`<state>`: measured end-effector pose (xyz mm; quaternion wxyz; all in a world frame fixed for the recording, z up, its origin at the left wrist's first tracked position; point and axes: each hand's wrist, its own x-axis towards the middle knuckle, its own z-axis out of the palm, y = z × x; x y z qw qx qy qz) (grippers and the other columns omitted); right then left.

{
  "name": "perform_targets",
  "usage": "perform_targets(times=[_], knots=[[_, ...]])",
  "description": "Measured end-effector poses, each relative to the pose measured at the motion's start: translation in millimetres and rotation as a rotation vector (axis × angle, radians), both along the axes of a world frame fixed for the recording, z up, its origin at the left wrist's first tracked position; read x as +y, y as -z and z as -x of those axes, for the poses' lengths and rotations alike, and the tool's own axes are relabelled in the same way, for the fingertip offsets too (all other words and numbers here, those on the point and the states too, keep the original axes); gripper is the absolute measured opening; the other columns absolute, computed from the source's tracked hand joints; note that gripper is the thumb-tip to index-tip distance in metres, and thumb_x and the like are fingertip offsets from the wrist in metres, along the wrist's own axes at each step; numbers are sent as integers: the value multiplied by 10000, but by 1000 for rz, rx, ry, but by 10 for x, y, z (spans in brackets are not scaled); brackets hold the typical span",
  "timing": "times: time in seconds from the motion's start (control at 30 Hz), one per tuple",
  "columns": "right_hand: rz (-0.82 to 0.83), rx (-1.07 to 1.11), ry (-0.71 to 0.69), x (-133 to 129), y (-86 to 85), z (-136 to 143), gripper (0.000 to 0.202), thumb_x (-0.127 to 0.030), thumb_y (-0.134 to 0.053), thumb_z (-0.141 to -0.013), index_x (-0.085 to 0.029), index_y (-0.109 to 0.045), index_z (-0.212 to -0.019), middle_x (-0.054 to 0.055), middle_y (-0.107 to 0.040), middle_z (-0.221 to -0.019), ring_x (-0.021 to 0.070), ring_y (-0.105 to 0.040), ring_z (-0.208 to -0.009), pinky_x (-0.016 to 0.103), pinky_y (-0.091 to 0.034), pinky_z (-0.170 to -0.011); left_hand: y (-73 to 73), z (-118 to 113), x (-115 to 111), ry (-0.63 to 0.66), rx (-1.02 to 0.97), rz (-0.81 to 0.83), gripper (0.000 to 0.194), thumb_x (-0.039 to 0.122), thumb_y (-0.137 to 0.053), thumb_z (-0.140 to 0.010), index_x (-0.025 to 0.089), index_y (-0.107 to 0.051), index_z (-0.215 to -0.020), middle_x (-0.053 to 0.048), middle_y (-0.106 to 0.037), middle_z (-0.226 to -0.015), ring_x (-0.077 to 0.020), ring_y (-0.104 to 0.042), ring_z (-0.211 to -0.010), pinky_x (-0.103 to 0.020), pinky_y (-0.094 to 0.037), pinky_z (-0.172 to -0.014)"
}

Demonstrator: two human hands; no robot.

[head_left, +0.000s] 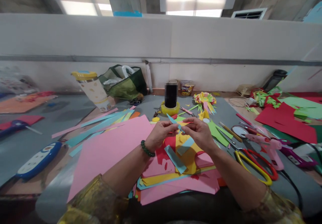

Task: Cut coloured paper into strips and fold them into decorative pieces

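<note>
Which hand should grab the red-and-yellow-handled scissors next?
Probably the right hand: the scissors lie on the right, nearer to it than to the left hand. Both seem to hold a light-blue paper strip.

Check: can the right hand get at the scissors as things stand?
Probably yes: the scissors lie right of the right forearm, handles uncovered. The pink glue gun sits close beside them, and the right hand seems busy with a blue paper strip, so may need freeing first.
</note>
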<state>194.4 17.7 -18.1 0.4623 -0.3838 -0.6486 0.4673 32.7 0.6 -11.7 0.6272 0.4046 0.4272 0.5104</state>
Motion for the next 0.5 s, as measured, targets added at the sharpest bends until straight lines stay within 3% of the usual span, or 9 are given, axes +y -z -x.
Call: perform_targets(times=[0.33, 0.5], knots=[[-12, -9, 29, -12, -19, 5, 379, -471, -749, -646, -208, -594, -871, -42, -659, -562, 144, -636, -519, 289, -557, -537, 27, 29, 26, -21, -34, -10, 408, 436, -890, -444, 149, -619, -549, 30, -567, -540, -108, -593, -595, -223, -477, -603], [66, -7, -27, -9, -12, 16, 417, -562, -782, -580, -198, -635, -720, -11, -671, -556, 157, -649, -518, 301, -566, -528, 27, 11, 15, 11, 8, -22, 454, 497, -880, -419, 145, -612, -522, 27, -551, -519, -112, -580, -590, -230, -463, -605]])
